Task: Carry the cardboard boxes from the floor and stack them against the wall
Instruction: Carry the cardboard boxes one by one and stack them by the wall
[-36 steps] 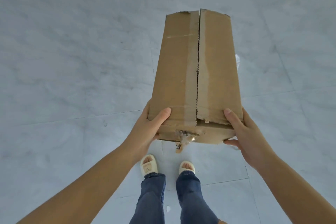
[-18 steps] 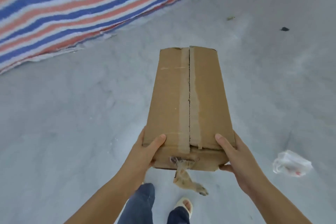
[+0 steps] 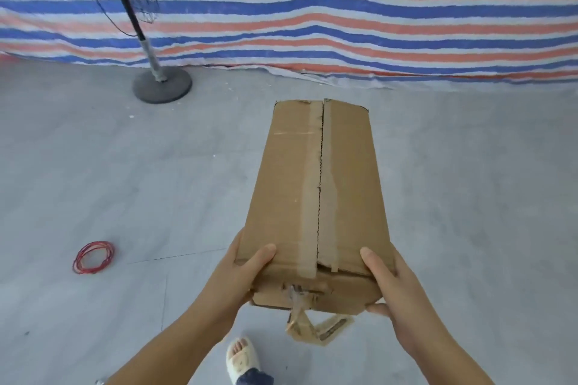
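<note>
I carry a long brown cardboard box (image 3: 287,191) off the floor, its taped top seam split down the middle. My left hand (image 3: 240,272) grips its near left corner, thumb on top and fingers underneath. My right hand (image 3: 391,284) grips the near right corner the same way. Loose strips of tape (image 3: 312,327) dangle from the box's near end. Ahead hangs a striped red, white and blue tarpaulin (image 3: 344,9) covering the wall.
A standing fan's round base (image 3: 162,86) and pole stand at the left by the tarpaulin. A coil of red wire (image 3: 93,257) lies on the grey floor to my left. My slippered foot (image 3: 242,359) shows below the box.
I have turned and walked with the box. The tarpaulin now fills the far view straight ahead, and the fan base and red wire coil have come into sight. My grip is unchanged.
</note>
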The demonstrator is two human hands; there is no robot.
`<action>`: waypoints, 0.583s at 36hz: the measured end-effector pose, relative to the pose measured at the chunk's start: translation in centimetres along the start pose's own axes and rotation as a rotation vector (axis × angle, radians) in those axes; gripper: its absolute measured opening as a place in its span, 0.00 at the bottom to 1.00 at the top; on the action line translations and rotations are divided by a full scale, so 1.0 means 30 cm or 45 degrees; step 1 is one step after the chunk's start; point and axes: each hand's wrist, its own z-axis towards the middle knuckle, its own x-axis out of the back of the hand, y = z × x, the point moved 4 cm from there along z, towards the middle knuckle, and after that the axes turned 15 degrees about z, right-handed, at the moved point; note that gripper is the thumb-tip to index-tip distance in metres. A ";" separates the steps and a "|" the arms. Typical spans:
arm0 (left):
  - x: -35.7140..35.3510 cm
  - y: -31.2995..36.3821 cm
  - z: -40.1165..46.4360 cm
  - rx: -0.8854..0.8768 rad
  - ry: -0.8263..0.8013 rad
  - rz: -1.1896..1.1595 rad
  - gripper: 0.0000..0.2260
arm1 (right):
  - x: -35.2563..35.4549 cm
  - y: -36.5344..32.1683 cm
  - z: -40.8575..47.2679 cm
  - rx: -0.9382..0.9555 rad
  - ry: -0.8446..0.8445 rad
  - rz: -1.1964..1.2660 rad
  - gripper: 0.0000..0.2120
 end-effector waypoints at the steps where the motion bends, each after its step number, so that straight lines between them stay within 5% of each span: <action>1: 0.075 0.003 0.014 0.003 0.035 -0.029 0.16 | -0.081 0.001 0.030 -0.016 -0.032 -0.032 0.18; 9: 0.497 0.045 0.119 0.037 0.282 -0.197 0.13 | -0.588 -0.067 0.204 -0.083 -0.274 -0.188 0.17; 21: 0.795 0.205 0.378 0.074 0.594 -0.469 0.14 | -1.091 -0.256 0.577 -0.072 -0.550 -0.457 0.15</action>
